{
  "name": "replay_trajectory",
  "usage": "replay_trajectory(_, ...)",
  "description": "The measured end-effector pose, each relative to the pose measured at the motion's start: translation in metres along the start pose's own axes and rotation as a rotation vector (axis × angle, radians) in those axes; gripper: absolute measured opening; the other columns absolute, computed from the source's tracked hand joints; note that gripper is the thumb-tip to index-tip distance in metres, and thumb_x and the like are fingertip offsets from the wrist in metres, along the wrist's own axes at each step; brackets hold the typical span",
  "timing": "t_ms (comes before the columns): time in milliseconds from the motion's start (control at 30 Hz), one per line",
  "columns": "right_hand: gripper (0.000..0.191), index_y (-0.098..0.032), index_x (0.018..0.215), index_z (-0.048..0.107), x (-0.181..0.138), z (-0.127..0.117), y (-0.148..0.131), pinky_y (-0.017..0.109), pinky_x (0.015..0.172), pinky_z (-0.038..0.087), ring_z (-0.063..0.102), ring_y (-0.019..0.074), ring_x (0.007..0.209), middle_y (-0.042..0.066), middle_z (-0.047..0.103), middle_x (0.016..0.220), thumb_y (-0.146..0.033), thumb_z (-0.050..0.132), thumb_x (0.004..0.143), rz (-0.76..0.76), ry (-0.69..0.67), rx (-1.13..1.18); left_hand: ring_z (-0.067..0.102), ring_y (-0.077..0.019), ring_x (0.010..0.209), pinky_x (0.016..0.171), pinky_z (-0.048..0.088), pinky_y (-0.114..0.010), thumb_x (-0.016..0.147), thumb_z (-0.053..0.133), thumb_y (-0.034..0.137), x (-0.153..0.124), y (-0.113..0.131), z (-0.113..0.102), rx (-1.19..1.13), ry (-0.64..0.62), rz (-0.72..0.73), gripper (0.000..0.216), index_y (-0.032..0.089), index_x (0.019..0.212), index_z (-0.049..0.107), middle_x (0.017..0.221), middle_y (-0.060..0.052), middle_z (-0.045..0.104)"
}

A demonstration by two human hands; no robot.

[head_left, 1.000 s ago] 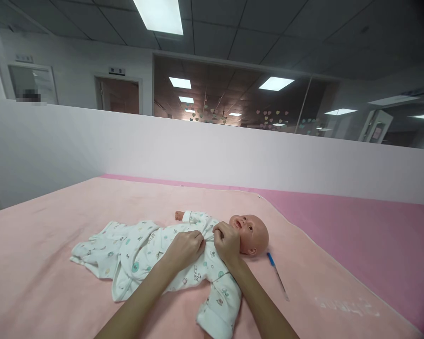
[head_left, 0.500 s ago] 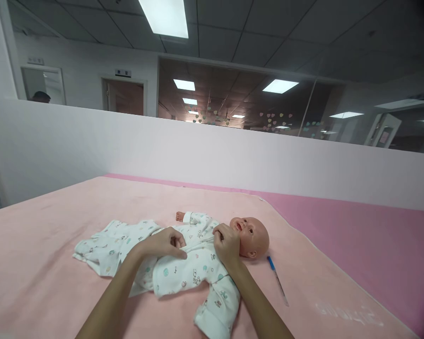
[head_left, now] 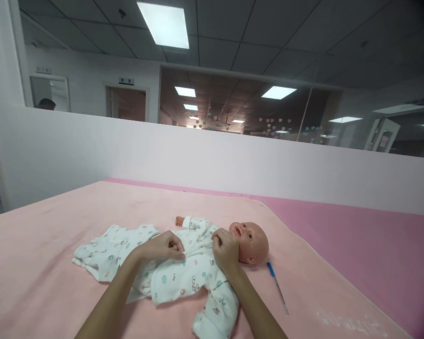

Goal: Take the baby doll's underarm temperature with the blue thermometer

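Observation:
A baby doll lies on its back, its bare head to the right. It wears a white printed baby shirt and matching trousers, whose legs lie flat to the left. My right hand is closed on the shirt front just below the doll's chin. My left hand rests lower on the shirt, fingers curled and thumb drawn in at the front edge. Between both hands the fabric edge runs in a straight fold. The doll's far hand sticks out of its sleeve; the near sleeve shows no hand.
A slim pen-like stick with a blue end lies right of the doll's head. Under everything spreads a pink blanket over a darker pink mat. A low white wall stands behind. A person's head shows beyond it.
The view has tipped up slightly, so everything sits a little lower. Both hands keep nearly the same places on the shirt, and the doll has not visibly moved.

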State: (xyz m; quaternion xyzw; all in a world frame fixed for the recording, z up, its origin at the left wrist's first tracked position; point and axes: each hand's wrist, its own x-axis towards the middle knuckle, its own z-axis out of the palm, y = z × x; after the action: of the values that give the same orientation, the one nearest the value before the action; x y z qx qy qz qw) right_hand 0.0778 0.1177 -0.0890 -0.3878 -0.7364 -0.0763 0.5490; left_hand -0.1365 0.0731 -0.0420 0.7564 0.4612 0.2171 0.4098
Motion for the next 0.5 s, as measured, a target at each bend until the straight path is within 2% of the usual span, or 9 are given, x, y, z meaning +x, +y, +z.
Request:
replay_trajectory(133, 0.025, -0.018, 0.053, 0.047, 0.0, 0.0, 0.0, 0.024, 0.051, 0.029, 0.044, 0.0105, 0.051, -0.001, 0.051, 0.052, -0.004, 0.036, 0.07, 0.008, -0.004, 0.01, 0.021, -0.0059, 0.048, 0.048, 0.019, -0.022, 0.061, 0.062, 0.041, 0.004, -0.004, 0.005, 0.048, 0.139, -0.012, 0.026, 0.016, 0.063, 0.064, 0.046, 0.006, 0.026)
replay_trajectory(267, 0.024, -0.018, 0.053, 0.046, 0.0, 0.0, 0.0, 0.024, 0.051, 0.029, 0.044, 0.0105, 0.051, -0.001, 0.05, 0.052, -0.004, 0.036, 0.07, 0.013, -0.005, 0.008, 0.033, -0.0076, 0.05, 0.048, 0.023, -0.021, 0.059, 0.063, 0.039, 0.005, -0.004, 0.008, 0.087, 0.13, -0.01, 0.023, 0.017, 0.064, 0.069, 0.052, 0.002, 0.052)
replay_trajectory(333, 0.024, -0.018, 0.052, 0.046, 0.0, 0.0, 0.0, 0.024, 0.051, 0.029, 0.044, 0.0103, 0.051, -0.001, 0.05, 0.052, -0.004, 0.035, 0.07, 0.014, -0.005, 0.0, 0.038, -0.0085, 0.052, 0.048, 0.025, -0.021, 0.057, 0.064, 0.039, 0.004, -0.002, 0.008, 0.126, 0.106, -0.016, 0.023, 0.017, 0.065, 0.069, 0.058, 0.0, 0.058)
replay_trajectory(500, 0.023, -0.018, 0.053, 0.046, 0.0, 0.001, 0.0, 0.023, 0.052, 0.03, 0.044, 0.0101, 0.051, -0.001, 0.051, 0.053, -0.004, 0.036, 0.069, 0.029, -0.02, 0.007, 0.035, -0.0069, 0.049, 0.046, 0.023, -0.02, 0.053, 0.066, 0.035, 0.0, 0.006, 0.011, 0.231, 0.155, -0.067, 0.019, 0.017, 0.057, 0.065, 0.051, 0.003, 0.052)
